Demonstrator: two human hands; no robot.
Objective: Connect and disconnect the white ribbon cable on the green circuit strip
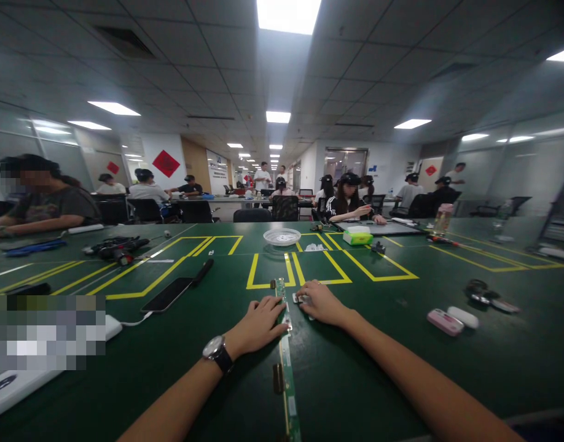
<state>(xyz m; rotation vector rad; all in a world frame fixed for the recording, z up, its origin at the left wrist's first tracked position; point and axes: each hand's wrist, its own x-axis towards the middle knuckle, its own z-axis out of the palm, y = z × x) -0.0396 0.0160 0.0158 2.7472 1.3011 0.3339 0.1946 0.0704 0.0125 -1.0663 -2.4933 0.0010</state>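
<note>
A long, narrow green circuit board point(289, 374) lies lengthwise on the green table, running from the near edge of the view to the middle. Across its upper part rests my left hand point(258, 322), fingers spread and touching the board; a watch is on that wrist. Just right of the board, my right hand point(322, 302) has its fingers bent down over a small white piece point(297, 298) at the tabletop. Whether the fingertips grip that piece is too small to tell. A brown tab point(277, 379) sticks out from the board's left side.
A white woven basket point(282, 237) stands ahead, beyond yellow tape outlines. A phone point(168, 294) with a cable and a white device point(28, 380) lie left. Pink point(445, 321) and white cases lie right. Across the table sits a person point(347, 199) beside a green tissue pack point(357, 237).
</note>
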